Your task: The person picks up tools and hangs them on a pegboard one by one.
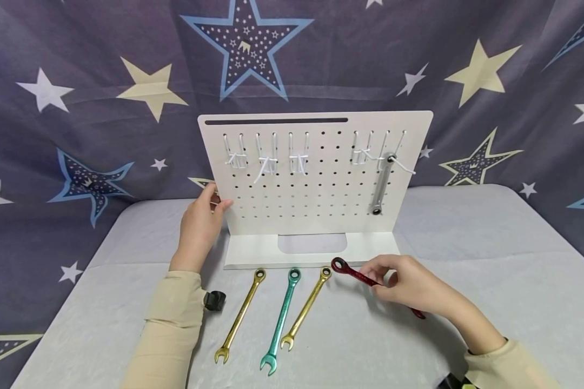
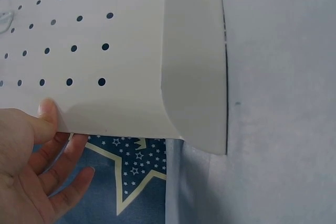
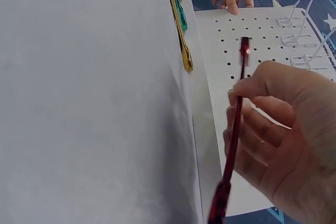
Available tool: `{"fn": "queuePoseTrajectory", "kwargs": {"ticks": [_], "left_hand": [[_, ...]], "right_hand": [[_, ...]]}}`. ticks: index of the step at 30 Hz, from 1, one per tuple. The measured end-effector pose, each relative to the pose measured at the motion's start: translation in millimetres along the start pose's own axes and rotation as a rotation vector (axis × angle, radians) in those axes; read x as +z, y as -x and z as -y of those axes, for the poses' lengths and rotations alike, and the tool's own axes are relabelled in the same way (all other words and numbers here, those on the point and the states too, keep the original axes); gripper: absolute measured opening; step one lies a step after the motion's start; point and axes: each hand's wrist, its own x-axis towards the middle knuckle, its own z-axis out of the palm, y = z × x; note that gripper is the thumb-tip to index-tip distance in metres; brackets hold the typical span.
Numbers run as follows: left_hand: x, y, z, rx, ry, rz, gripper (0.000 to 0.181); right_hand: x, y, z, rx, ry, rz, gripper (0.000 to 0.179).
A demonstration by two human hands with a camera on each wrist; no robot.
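In the head view, my left hand (image 1: 199, 229) holds the left edge of a white pegboard (image 1: 282, 208). The left wrist view has the thumb on the board's front (image 2: 134, 61) and the other fingers behind its edge. My right hand (image 1: 413, 283) pinches a dark red ratcheting combination wrench (image 1: 354, 273) above the cloth, right of the board's middle. Its ring end points up and left, and the hand covers part of the shaft. Across the right wrist view, the red wrench (image 3: 234, 135) runs lengthwise between thumb and fingers. A silver wrench (image 1: 382, 186) hangs from a right-hand hook (image 1: 403, 165).
On the grey cloth (image 1: 141, 246) before the board lie a gold wrench (image 1: 240, 317), a green wrench (image 1: 280, 317) and another gold wrench (image 1: 307, 308), ring ends toward the board. Several white hooks (image 1: 267, 159) project from the board's upper part. A star-patterned curtain (image 1: 321, 65) hangs behind.
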Motion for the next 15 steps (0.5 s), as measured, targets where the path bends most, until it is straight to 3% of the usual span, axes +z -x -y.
{"fn": "queuePoseTrajectory", "kwargs": {"ticks": [15], "left_hand": [[-0.6,-0.6,0.1,0.003,0.004,-0.003,0.027]], "right_hand": [[-0.5,-1.5,2.8,-0.056,-0.048,-0.187,0.031]]}}
